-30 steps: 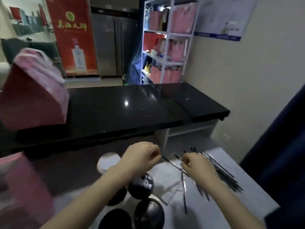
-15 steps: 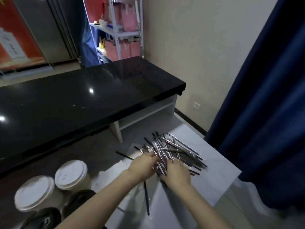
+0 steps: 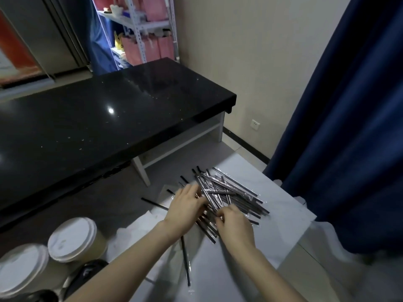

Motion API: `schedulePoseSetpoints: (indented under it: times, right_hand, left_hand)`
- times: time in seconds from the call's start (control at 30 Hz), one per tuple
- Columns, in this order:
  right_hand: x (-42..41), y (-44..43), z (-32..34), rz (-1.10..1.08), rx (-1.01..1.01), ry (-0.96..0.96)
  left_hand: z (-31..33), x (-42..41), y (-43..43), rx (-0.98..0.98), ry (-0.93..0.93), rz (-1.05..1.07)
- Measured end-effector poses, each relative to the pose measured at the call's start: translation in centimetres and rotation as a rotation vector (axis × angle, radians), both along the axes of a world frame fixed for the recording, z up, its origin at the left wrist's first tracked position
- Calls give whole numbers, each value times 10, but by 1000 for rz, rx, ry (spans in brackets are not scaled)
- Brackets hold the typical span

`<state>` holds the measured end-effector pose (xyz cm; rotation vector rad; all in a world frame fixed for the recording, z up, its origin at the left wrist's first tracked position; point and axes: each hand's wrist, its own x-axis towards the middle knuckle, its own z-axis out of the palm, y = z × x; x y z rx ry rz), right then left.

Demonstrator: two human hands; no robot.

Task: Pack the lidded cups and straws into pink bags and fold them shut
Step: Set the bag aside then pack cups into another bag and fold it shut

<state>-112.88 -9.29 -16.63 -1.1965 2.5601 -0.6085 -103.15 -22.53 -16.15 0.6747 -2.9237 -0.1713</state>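
Note:
A heap of black straws in clear wrappers (image 3: 231,192) lies on the white table (image 3: 283,227). My left hand (image 3: 185,208) rests flat on the heap's left side, fingers spread among the straws. My right hand (image 3: 234,225) is at the heap's near edge, fingers curled over a few straws; whether it grips one is hidden. One loose straw (image 3: 185,260) lies nearer me. Two white-lidded cups (image 3: 74,238) (image 3: 21,267) stand at the lower left, with a black-lidded cup (image 3: 87,273) beside them. No pink bag lies on the table.
A long black counter (image 3: 104,118) runs across the back. A white shelf rack with pink bags (image 3: 150,49) stands behind it by the wall. A dark blue curtain (image 3: 349,127) hangs along the table's right edge. White paper (image 3: 141,227) lies under my left forearm.
The view swung right and down, away from the pink bags at the left. Both hands moved from the stray straws onto the main heap and now sift through it.

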Motion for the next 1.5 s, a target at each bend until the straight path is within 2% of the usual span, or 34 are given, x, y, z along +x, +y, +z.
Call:
schedulePoseSetpoints:
  times: [0.17,0.3,0.4,0.57,0.7,0.87,1.07,1.23,1.33,1.43,1.5]
  right_hand:
    - [-14,13,23,24,-207,-99]
    - [-15,11,56,165,-343,-238]
    - [10,-2,87,308,-361,-226]
    - [93,-33,129,589,-363,-211]
    - [173,-49,152,816,-419,-188]
    - [295,-66,177,1070,-479,-68]
    - [442,-66,195,1413,-491,95]
    - [537,-67,193,1504,-404,200]
    - [567,-73,187,1474,-314,242]
    - [584,-77,179,1428,-188,264]
    - [589,-80,176,1373,-109,302]
  left_hand:
    - [26,18,-10,-60,45,-20]
    - [65,56,-14,-26,-9,-87]
    - [98,94,-6,-100,82,-86]
    - [139,175,10,-187,157,117]
    - [167,270,25,-271,226,253]
    - [187,402,66,-399,194,458]
    - [195,550,115,-437,236,790]
    - [178,638,138,-346,312,999]
    - [161,678,145,-164,302,1100]
    - [148,706,146,53,282,1078]
    - [144,716,145,95,207,1036]
